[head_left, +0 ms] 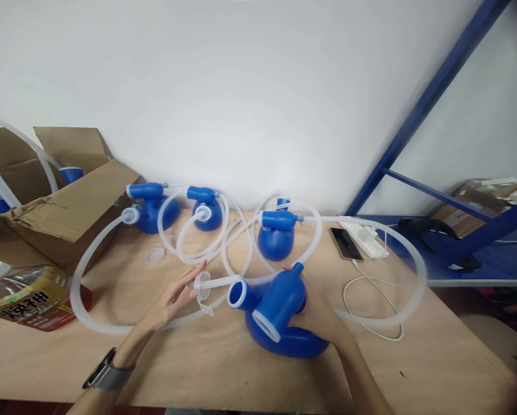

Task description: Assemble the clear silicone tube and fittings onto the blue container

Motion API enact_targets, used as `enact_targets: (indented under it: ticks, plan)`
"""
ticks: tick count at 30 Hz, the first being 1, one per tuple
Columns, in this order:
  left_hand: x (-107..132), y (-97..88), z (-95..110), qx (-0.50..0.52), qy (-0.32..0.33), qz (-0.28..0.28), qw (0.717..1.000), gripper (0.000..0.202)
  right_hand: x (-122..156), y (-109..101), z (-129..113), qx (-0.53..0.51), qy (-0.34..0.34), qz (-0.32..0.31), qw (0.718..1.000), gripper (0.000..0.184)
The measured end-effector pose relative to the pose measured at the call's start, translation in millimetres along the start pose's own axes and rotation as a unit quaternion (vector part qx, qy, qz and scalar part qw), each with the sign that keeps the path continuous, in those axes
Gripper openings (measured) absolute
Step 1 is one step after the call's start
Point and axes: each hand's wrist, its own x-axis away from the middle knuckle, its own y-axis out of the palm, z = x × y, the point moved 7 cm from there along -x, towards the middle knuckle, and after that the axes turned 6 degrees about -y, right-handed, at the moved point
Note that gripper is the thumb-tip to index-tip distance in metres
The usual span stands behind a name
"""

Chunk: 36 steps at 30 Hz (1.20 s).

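My right hand (317, 316) is wrapped round a blue urinal bottle (286, 340) near the front of the table. A wide-mouthed blue cup piece (279, 302) lies over the bottle's top, and the open side neck (241, 294) points left. My left hand (172, 302) has its fingers stretched and its thumb apart beside a clear cap (202, 285) on the end of a white hose (223, 281). Whether the fingertips touch the cap I cannot tell. Part of my right hand is hidden behind the bottle.
More blue urinal bottles with coiled hoses stand along the wall, one left (158, 213), one mid-left (208, 216), one centre (276, 242). A cardboard box (80, 196) and a large oil jug (33, 294) are left. Phone (345, 243), power strip (370, 239) and cable are right.
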Motion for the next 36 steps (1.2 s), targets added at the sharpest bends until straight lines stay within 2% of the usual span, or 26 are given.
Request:
enact_targets:
  ticks: [4, 7, 9, 11, 14, 16, 21, 26, 29, 34, 36]
  plan:
    - [5.1, -11.0, 7.0, -0.091, -0.011, -0.027, 0.995, 0.061, 0.7, -0.4, 0.8, -0.001, 0.005, 0.005, 1.000, 0.102]
    - [7.2, -0.6, 26.1, -0.197, 0.004, -0.054, 0.979, 0.063, 0.3, -0.5, 1.2, -0.002, 0.000, 0.008, 1.000, 0.106]
    - [5.9, 15.3, 44.9, -0.263, 0.055, -0.065, 0.961, 0.067, 0.0, -0.4, 2.0, -0.002, 0.001, 0.008, 1.000, 0.107]
    - [2.9, 35.0, 64.0, -0.311, 0.132, -0.074, 0.938, 0.076, 0.1, -0.5, 3.1, -0.001, 0.004, 0.009, 1.000, 0.108]
    - [-3.8, 58.3, 80.2, -0.356, 0.231, -0.087, 0.901, 0.087, 0.9, -0.3, 3.5, -0.004, 0.005, 0.010, 1.000, 0.111]
    - [-9.8, 62.1, 82.5, -0.362, 0.259, -0.084, 0.892, 0.085, 1.7, -0.4, 3.4, -0.003, 0.007, 0.015, 1.000, 0.111]
    - [-16.4, 55.8, 79.2, -0.348, 0.275, -0.093, 0.891, 0.082, 2.2, -0.1, 1.0, -0.011, -0.007, 0.022, 1.000, 0.109]
    - [-15.6, 60.8, 84.1, -0.394, 0.303, -0.100, 0.862, 0.079, 1.6, 0.0, 1.2, -0.012, -0.011, 0.018, 1.000, 0.108]
    - [-14.4, 65.8, 94.4, -0.454, 0.344, -0.082, 0.818, 0.073, 0.9, 0.3, -1.6, -0.012, -0.015, 0.011, 1.000, 0.109]
    - [-10.8, 73.5, 108.8, -0.563, 0.444, -0.046, 0.696, 0.050, 0.9, 0.0, -2.0, 0.000, -0.012, 0.009, 1.000, 0.107]
    - [-12.7, 74.5, 108.4, -0.579, 0.464, -0.039, 0.670, 0.048, 1.4, 0.9, 1.1, 0.009, -0.016, 0.007, 1.000, 0.105]
